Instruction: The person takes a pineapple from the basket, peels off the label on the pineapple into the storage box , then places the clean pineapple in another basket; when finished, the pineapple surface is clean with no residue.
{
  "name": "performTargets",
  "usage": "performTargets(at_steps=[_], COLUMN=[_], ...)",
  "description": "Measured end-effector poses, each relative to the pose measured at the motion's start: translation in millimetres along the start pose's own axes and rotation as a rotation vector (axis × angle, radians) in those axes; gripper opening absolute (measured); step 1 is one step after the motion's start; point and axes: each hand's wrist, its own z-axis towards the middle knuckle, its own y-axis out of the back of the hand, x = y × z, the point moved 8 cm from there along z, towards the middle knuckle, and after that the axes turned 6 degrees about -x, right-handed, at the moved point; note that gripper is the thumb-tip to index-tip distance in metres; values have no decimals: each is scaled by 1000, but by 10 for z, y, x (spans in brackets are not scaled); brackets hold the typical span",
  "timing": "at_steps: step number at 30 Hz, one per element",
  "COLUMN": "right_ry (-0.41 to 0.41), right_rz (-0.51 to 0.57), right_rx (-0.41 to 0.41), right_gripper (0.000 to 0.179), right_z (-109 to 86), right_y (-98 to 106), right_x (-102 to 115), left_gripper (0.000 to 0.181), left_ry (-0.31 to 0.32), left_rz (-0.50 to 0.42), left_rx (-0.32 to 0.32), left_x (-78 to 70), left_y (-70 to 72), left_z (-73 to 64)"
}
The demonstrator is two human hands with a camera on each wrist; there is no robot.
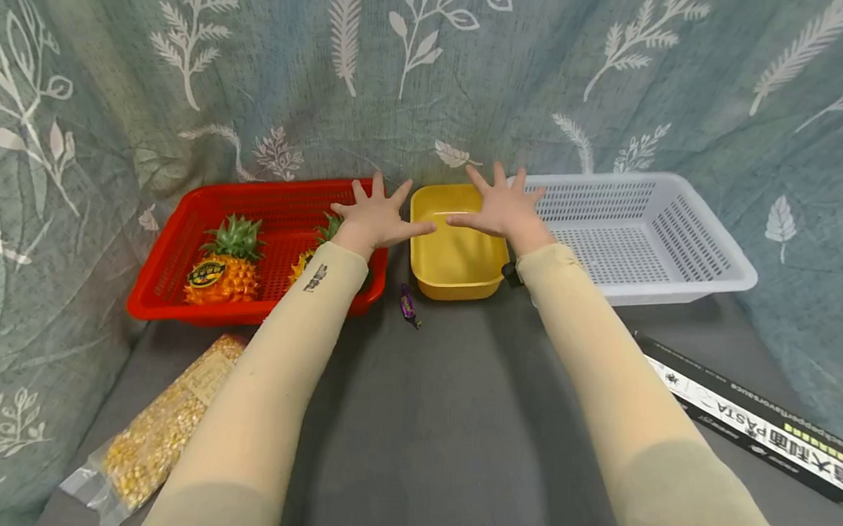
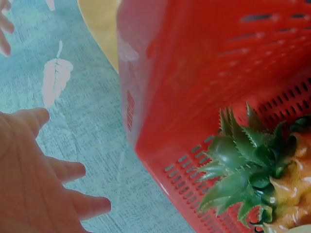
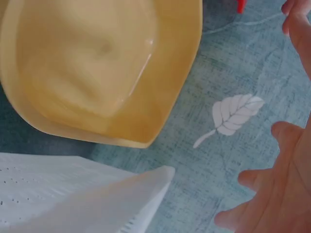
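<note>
Both hands are stretched forward with fingers spread, holding nothing. In the head view my left hand [image 1: 376, 215] hovers over the right end of a red basket [image 1: 200, 310]. Two pineapples lie in that basket: one [image 1: 224, 279] in full sight, the other [image 1: 300, 265] partly hidden behind the left forearm, its leafy crown [image 2: 243, 165] showing in the left wrist view. My right hand [image 1: 505, 209] is over the right side of a yellow bin [image 1: 456, 284], beside a white basket [image 1: 703, 287]. The yellow bin and the white basket have nothing in them.
A purple wrapped candy [image 1: 409, 303] lies in front of the yellow bin. At the left is a clear bag of corn kernels [image 1: 167, 424], partly behind the left sleeve. A long black pasta box [image 1: 754, 415] lies at the right. A leaf-patterned curtain [image 1: 429, 83] hangs behind the baskets.
</note>
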Motion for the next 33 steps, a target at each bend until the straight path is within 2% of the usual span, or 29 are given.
performTargets(at_steps=[5, 10, 15, 19, 24, 29, 33], right_ry=[-3, 7, 33, 61, 49, 30, 59], right_rz=[26, 76, 211, 417, 658, 838, 950], right_rx=[4, -42, -122, -212, -268, -327, -386], right_gripper=[96, 95, 96, 95, 92, 91, 93], right_z=[-22, -66, -210, -410, -640, -869, -1061], right_y=[-78, -8, 118, 188, 218, 193, 125], right_x=[-34, -46, -67, -118, -170, -233, -272], left_gripper=[92, 94, 92, 90, 89, 86, 95], left_ry=[-15, -56, -115, -163, -217, -277, -348], left_rz=[-16, -49, -191, -359, -488, -648, -770], left_rx=[-3, -43, -48, -54, -100, -177, -259], left_x=[-41, -128, -194, -226, -225, -200, -212], left_y=[-22, 74, 150, 185, 234, 239, 188], left_z=[-19, -39, -117, -273, -530, -818, -1050])
